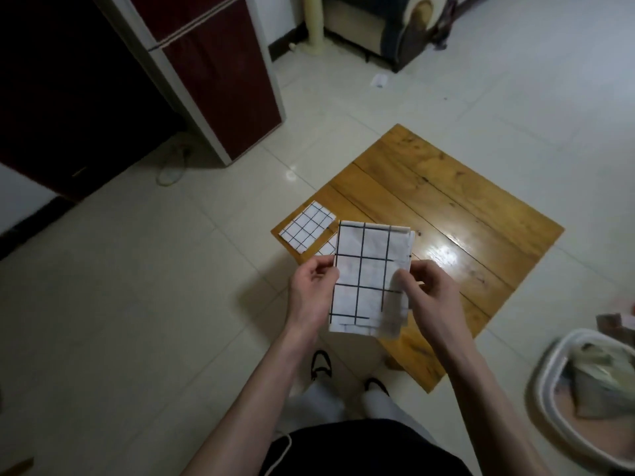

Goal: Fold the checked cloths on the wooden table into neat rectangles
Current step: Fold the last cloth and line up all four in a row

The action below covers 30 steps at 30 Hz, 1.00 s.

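1. Nearest the camera, a person's two bare forearms reach forward over black shorts, pale legs and black shoes [321,364]
2. The left hand [311,286] pinches the left edge of a white checked cloth [367,273], fingers curled onto it
3. The right hand [426,286] grips the cloth's right edge, thumb clamped over a loose flap
4. The cloth is held up in the air, folded to a tall rectangle, above the near corner of the wooden table [446,201]
5. At far right, a white basin [549,369] sits on the tiled floor
6. A folded checked cloth [307,226] lies flat at the table's left corner; a second one [328,249] peeks out beside it
7. Farthest, a dark red cabinet [220,73] stands upper left
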Available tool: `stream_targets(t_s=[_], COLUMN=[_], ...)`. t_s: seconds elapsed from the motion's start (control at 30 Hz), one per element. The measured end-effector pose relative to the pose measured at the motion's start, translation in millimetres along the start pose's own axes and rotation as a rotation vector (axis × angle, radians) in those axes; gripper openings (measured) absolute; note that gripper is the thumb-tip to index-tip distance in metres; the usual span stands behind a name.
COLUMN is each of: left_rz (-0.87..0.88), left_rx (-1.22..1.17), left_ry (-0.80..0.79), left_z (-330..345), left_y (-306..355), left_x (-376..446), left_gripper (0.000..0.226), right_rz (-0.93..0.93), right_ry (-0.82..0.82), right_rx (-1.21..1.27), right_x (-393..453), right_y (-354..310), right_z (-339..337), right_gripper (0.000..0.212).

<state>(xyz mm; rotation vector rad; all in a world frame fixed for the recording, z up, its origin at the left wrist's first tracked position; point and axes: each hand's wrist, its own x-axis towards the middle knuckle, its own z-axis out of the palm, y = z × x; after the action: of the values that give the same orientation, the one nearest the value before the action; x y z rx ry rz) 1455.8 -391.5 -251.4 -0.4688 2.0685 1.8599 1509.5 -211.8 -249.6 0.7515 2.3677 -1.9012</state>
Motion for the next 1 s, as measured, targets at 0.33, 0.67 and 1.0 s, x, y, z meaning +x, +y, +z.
stream_targets(t_s=[0.33,0.67,1.0], left_rz=[0.019,-0.014,-0.033], left_rx=[0.124,0.22,0.284], left_ry=[-0.313,-0.38,-0.381], left_z=[51.6,110.9,147.9], left_y=[-28.9,-93.4,-208.2], left_x=[23.4,66.9,128.7], left_gripper=[0.018,0.02,0.019], right_rz=[0.095,0.244,0.35], right_ry=[0.308,0.464,0.539], right_rx=[0.069,0.123,0.148], right_x=[-19.8,-6.2,43.4], right_y=[43.5,140.7,263.8], right_z=[-29.9,-27.6,-1.9], right_gripper=[0.006,0.006,0.01])
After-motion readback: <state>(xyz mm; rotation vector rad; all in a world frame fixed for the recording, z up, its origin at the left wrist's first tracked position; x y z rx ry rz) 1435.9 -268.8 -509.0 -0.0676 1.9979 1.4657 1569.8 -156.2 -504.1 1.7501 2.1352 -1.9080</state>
